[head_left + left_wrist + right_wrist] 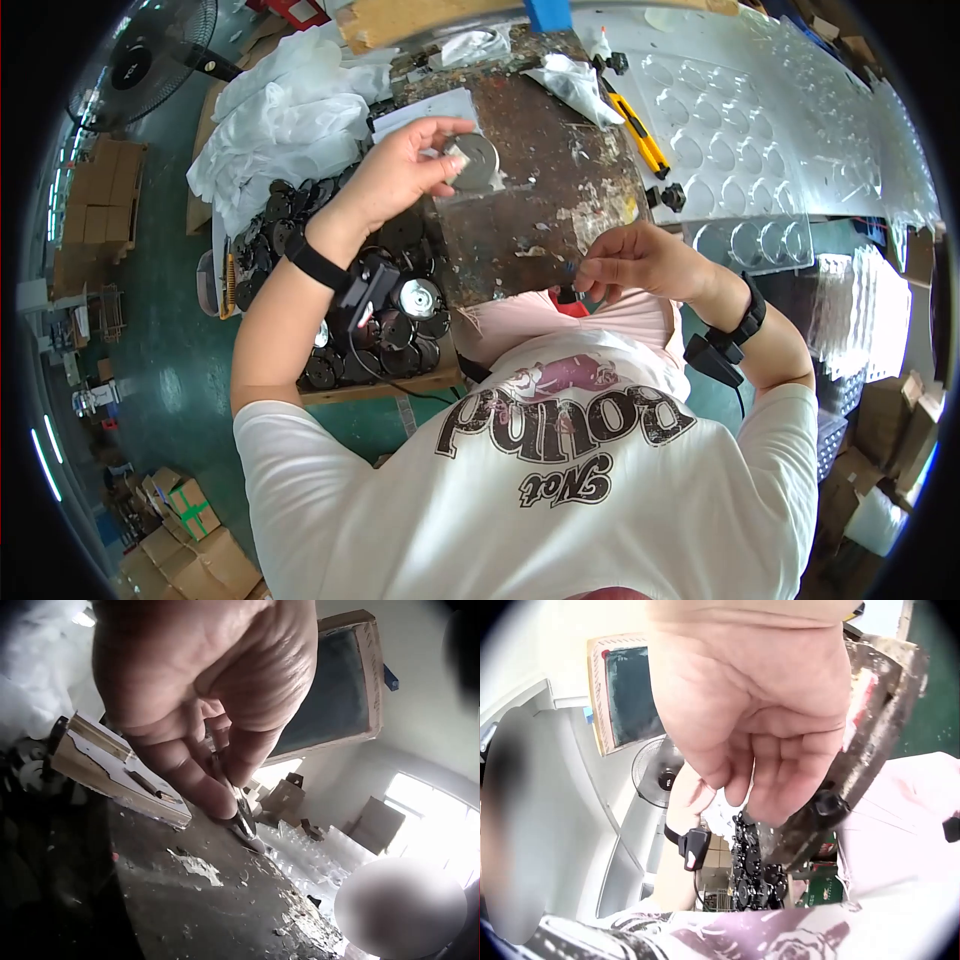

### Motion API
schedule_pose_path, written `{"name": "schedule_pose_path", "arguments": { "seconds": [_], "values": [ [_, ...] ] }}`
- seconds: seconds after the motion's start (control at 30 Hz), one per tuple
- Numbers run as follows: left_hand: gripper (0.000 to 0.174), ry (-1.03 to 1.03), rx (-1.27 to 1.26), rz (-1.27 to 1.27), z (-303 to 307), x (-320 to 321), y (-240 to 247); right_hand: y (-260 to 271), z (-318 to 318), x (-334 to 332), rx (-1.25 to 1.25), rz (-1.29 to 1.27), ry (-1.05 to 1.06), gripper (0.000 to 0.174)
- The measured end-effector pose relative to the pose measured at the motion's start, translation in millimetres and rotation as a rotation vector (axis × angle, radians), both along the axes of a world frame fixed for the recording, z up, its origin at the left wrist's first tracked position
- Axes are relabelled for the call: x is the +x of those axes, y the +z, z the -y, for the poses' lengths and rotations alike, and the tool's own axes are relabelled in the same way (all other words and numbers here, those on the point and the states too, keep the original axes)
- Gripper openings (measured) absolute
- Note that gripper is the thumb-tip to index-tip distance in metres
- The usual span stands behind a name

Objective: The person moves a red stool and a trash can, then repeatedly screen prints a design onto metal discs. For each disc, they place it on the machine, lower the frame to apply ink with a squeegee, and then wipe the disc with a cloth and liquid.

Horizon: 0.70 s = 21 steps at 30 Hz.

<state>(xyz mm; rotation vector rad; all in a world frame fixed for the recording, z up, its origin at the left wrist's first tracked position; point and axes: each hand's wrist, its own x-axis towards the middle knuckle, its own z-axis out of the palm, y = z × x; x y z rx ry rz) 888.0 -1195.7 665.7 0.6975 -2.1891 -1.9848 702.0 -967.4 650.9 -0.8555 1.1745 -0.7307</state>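
Between thumb and fingers, my left hand (405, 168) pinches a round grey metal disc (480, 160) above the left part of a worn dark workbench (530, 120). A small whitish patch shows by the thumb. The left wrist view catches the disc (244, 822) nearly edge-on, shiny, its lower rim close over the bench top. My right hand (650, 262) hangs at the bench's near right edge, above the lap. Its fingers (784, 769) are loosely curled, with nothing visible between them in the right wrist view.
Many black round parts (400, 350) fill a tray left of the bench, one with a silver face (418, 297). White plastic bags (290, 130) are heaped behind them. A yellow cutter (640, 135) lies along the bench's right edge, beside clear moulded plastic trays (720, 130). A fan (140, 65) stands far left.
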Motion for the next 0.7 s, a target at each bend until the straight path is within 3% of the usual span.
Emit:
{"name": "schedule_pose_path", "arguments": {
  "seconds": [0.07,0.37,0.47,0.7],
  "values": [
    [0.034,0.006,-0.031,0.035,7.0,-4.2,-4.7,-11.9,-11.9,4.5,0.031,-0.046,0.08,0.025],
    [0.035,0.039,-0.12,0.018,36.4,-29.9,-16.5,-59.8,-44.7,28.5,0.192,-0.031,0.057,0.034],
    [0.035,0.04,-0.15,0.025,39.8,-33.8,-23.7,-70.5,-48.4,35.5,0.18,0.062,-0.15,0.04],
    [0.037,-0.002,-0.099,0.086,47.5,-31.6,-28.6,-75.3,-35.4,49.8,0.163,0.061,-0.271,0.048]
  ]
}}
